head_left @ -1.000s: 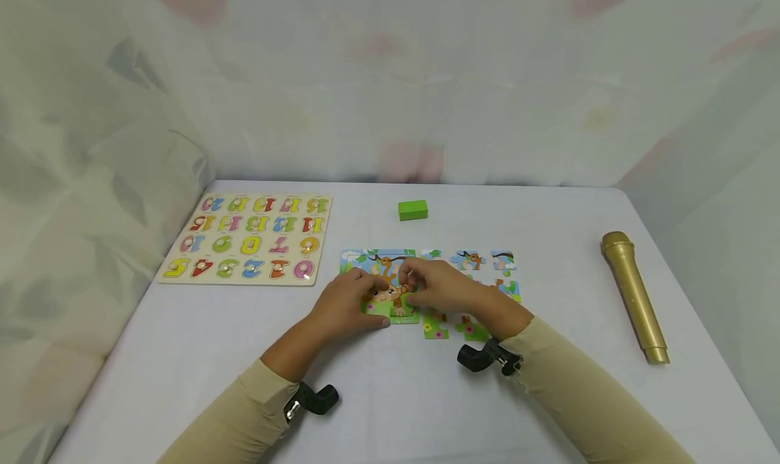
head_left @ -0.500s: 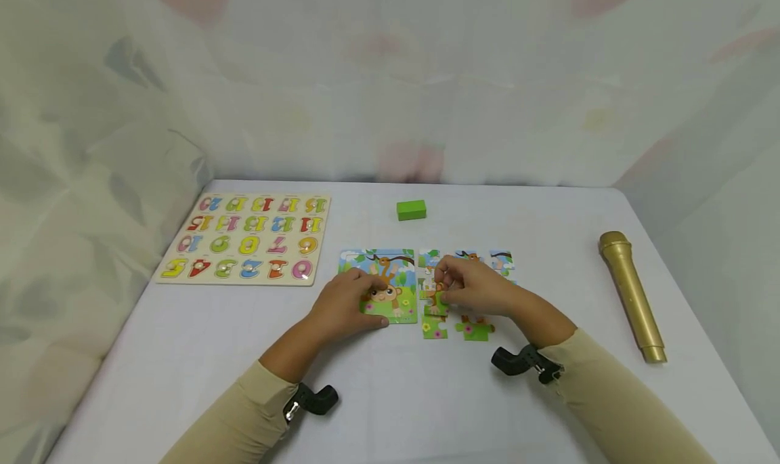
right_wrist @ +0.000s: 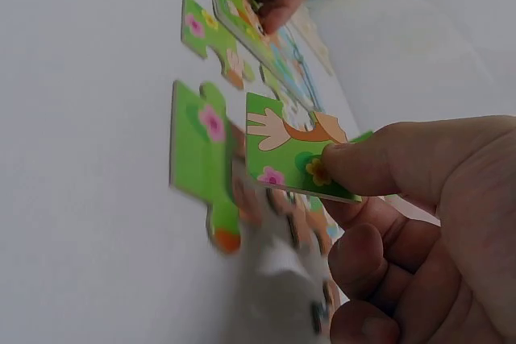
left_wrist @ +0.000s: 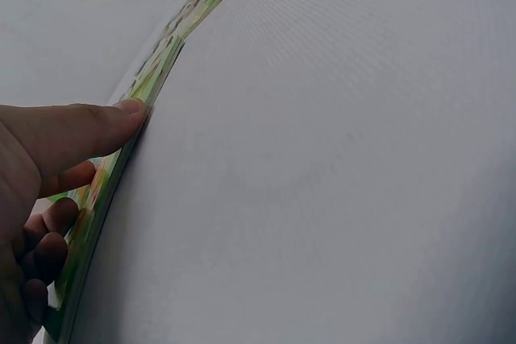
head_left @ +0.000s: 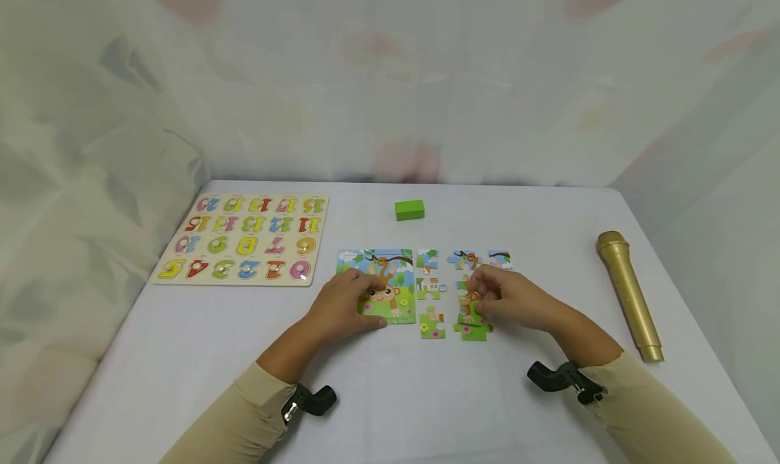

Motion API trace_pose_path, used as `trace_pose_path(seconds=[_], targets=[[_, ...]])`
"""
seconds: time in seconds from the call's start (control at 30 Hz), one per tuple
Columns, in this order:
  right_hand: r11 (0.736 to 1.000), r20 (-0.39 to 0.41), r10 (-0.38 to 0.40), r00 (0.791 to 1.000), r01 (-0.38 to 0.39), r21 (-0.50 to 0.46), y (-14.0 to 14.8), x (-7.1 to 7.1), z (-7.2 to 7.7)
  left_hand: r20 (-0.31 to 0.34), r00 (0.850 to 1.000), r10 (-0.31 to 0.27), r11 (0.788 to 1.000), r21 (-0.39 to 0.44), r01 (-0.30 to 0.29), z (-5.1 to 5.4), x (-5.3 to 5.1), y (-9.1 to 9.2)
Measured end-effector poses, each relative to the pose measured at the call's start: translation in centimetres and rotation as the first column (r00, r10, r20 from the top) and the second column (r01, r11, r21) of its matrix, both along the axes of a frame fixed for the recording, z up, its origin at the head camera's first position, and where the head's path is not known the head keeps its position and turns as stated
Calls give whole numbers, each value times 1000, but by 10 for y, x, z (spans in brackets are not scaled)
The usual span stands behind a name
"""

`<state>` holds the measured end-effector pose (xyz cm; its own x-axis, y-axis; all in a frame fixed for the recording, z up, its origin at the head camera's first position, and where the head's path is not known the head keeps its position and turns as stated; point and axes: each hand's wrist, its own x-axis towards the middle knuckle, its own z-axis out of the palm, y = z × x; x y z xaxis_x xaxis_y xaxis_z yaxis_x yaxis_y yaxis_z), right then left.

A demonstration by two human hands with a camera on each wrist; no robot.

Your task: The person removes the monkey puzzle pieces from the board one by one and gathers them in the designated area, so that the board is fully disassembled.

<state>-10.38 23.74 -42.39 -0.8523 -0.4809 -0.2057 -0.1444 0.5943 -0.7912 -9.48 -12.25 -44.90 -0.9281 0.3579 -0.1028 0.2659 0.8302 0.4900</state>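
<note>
A square puzzle board (head_left: 393,307) with a monkey picture lies flat at the table's middle. My left hand (head_left: 349,303) rests on its left side, the thumb stretched along the near edge and the fingers on the picture. In the left wrist view the thumb (left_wrist: 97,128) touches the board's edge. My right hand (head_left: 510,297) pinches a green puzzle piece (right_wrist: 290,147) between thumb and fingers, raised above the loose pieces. Below it lies a green puzzle piece with a pink flower (right_wrist: 193,147). Another flowered puzzle piece (head_left: 432,325) lies right of the board.
Several more loose puzzle pieces, among them a tree-branch piece (head_left: 466,259), lie right of the board. A wooden number board (head_left: 234,244) is at the back left. A green block (head_left: 409,210) sits at the back, and a gold microphone (head_left: 630,294) lies far right.
My right hand has moved right from over the puzzle board, carrying the puzzle piece to above the loose pieces. My left hand has stayed on the board.
</note>
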Motion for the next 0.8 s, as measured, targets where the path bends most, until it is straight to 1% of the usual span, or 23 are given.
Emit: trace_pose_path(seconds=[0.23, 0.4, 0.53, 0.7, 0.8], targets=[[999, -7, -35, 999, 35, 12, 21, 10, 2, 1, 1000, -2, 1000, 2, 2, 0, 0, 0], [1000, -22, -23, 999, 23, 12, 33, 15, 1, 2, 1000, -4, 1000, -2, 4, 0, 0, 0], [1000, -16, -14, 1000, 14, 16, 43, 21, 1, 2, 1000, -3, 1000, -4, 3, 0, 1, -1], [999, -19, -18, 1000, 19, 43, 55, 28, 2, 14, 1000, -5, 1000, 8, 5, 1, 1, -1], [998, -26, -29, 999, 30, 47, 62, 30, 1, 12, 1000, -10, 1000, 11, 10, 1, 1, -1]])
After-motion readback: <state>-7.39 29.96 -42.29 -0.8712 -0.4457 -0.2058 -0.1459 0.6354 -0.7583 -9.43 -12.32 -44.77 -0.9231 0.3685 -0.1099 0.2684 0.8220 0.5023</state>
